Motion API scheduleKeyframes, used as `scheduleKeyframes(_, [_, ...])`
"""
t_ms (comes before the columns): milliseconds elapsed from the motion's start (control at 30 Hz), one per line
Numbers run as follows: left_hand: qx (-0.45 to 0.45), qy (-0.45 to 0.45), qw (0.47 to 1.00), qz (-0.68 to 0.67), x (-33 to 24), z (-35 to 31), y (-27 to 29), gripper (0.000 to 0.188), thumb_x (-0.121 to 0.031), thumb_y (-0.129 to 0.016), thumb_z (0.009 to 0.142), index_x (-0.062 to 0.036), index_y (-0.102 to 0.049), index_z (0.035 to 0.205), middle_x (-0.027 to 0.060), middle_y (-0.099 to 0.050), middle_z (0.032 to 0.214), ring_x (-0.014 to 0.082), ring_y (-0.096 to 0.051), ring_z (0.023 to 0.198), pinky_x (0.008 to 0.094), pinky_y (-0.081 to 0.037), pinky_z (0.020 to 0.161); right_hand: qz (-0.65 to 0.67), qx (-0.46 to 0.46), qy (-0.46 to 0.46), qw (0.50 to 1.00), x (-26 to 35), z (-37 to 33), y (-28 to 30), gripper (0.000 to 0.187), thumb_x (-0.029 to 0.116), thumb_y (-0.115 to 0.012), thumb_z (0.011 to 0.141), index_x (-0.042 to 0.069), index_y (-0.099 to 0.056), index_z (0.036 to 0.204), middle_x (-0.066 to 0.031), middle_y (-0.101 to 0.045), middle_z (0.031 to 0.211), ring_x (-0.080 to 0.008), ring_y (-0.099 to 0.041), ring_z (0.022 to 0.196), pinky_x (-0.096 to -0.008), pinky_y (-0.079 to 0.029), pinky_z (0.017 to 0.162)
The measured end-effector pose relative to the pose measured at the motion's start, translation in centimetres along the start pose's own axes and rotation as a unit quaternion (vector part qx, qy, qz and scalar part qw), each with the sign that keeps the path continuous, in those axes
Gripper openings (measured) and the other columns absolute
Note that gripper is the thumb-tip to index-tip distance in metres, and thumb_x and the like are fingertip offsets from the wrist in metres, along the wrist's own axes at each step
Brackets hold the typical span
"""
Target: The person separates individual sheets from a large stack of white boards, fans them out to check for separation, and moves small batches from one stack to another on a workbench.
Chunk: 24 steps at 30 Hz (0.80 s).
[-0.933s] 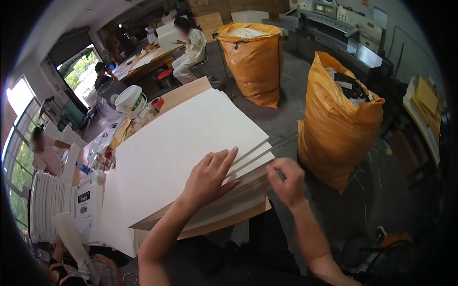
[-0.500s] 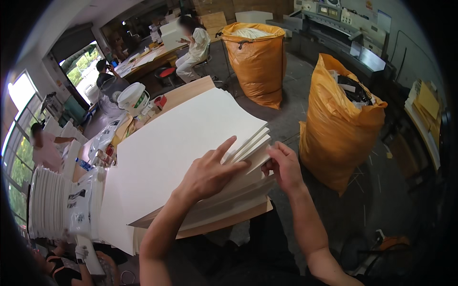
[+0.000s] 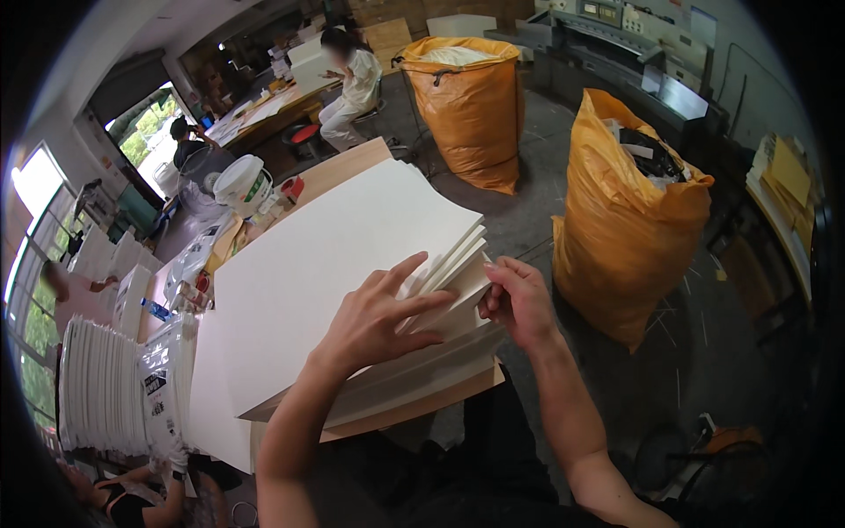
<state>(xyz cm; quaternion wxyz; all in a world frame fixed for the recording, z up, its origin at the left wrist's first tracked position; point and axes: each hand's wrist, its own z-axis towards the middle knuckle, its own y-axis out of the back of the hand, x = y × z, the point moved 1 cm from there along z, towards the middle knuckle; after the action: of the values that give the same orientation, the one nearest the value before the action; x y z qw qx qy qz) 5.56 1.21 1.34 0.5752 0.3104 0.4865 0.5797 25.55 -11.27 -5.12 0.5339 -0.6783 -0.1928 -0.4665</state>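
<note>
A thick stack of large white sheets [image 3: 308, 238] lies in front of me, its near right corner fanned into several raised layers. Across that corner rests my left hand [image 3: 374, 317], fingers spread and thumb apart, touching the upper layers and their edges. Just right of it, my right hand [image 3: 519, 301] is closed, pinching the edge of a lower sheet between thumb and forefinger. Its other fingers are curled in, so how many sheets it holds cannot be told. Beneath the stack, a brown board [image 3: 422, 403] juts out along the near side.
Two orange sacks [image 3: 466, 114] [image 3: 629, 220] stand on the floor to the right. Beyond the stack are a white bucket [image 3: 240, 180] and a red tape roll [image 3: 292, 187]. Plastic-wrapped bundles [image 3: 167, 378] stand at left. Several people are nearby; a dark machine is at the back right.
My left thumb has come out from the fingers, and the hand is spread wider at the fanned corner. My right hand keeps its pinch, slightly lower. People at the left have shifted their arms.
</note>
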Motion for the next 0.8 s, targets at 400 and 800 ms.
scheduleKeyframes(400, [0.042, 0.003, 0.999, 0.022, -0.1, 0.4, 0.6, 0.058, -0.014, -0.077, 0.085, -0.0405, -0.066, 0.136, 0.0142, -0.048, 0.157, 0.0336, -0.068, 0.109, 0.0435, -0.059, 0.089, 0.043, 0.051, 0.040, 0.997, 0.4, -0.5, 0.4, 0.035, 0.024, -0.064, 0.102, 0.008, -0.054, 0.072, -0.0021, -0.054, 0.062, -0.0145, -0.059, 0.058, -0.0265, -0.043, 0.052])
scheduleKeyframes(800, [-0.022, 0.009, 1.000, -0.021, -0.5, -0.1, 0.0, 0.063, -0.025, -0.095, 0.065, -0.0342, -0.073, 0.123, 0.0167, -0.052, 0.152, 0.0376, -0.067, 0.119, 0.0437, -0.059, 0.096, 0.049, 0.016, 0.004, 0.999, -0.3, 0.4, -0.5, 0.036, 0.022, -0.060, 0.104, 0.009, -0.057, 0.072, -0.0041, -0.059, 0.062, -0.0165, -0.063, 0.056, -0.0258, -0.042, 0.050])
